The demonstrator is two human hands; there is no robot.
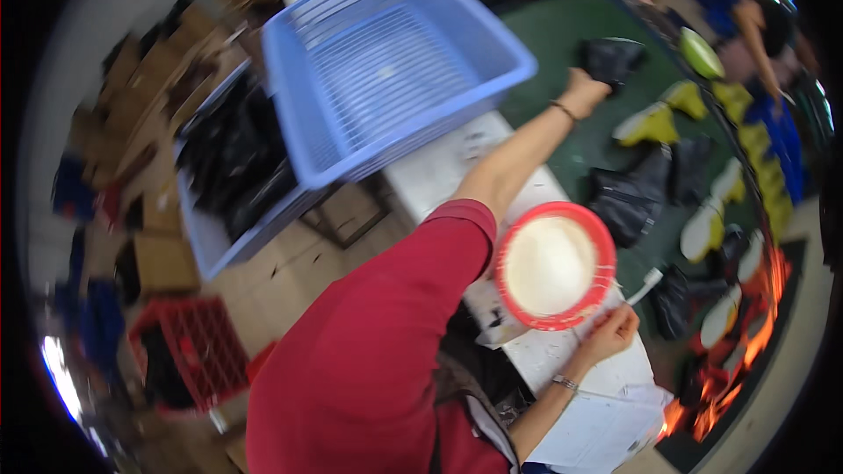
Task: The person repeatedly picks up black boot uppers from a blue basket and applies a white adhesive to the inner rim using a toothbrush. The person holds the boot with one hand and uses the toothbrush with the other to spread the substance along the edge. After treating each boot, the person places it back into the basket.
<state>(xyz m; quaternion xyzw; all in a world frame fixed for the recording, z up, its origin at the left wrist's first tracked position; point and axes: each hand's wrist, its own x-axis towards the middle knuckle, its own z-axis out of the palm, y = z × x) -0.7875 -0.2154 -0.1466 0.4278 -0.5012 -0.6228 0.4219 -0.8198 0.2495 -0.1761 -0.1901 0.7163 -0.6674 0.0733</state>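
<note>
Cardboard boxes (167,259) and a red crate (198,351) fill the workroom floor well to the left of the red tub (604,250), which serves as the landmark for everything else. It stands on a narrow white table (421,158) and holds a pale, creamy paste (551,265), probably set between the two arms so that either can get to it easily.

Beyond the tub, the left hand (587,95) reaches across to a black shoe piece (610,61) on the green surface (549,44). Its fingers look closed on the near edge, though blur hides the tips; the outstretched arm seems due to the piece lying so far from the body.

Just beside the tub, on its near right side, the right hand (615,333) has its fingers curled together, pinching a thin white brush (645,286). The pale end points away from the palm toward the green surface, perhaps to hold the wet part clear of the skin.

Right of the tub lie more black pieces (632,197), yellow ones (650,125) and white soles (702,233), spread apart, likely so they do not stick together. Left of and beyond the tub, a blue basket (294,114) sits within arm's reach. Nearer than the tub, white paper (597,430) covers the table's end, maybe against drips.
</note>
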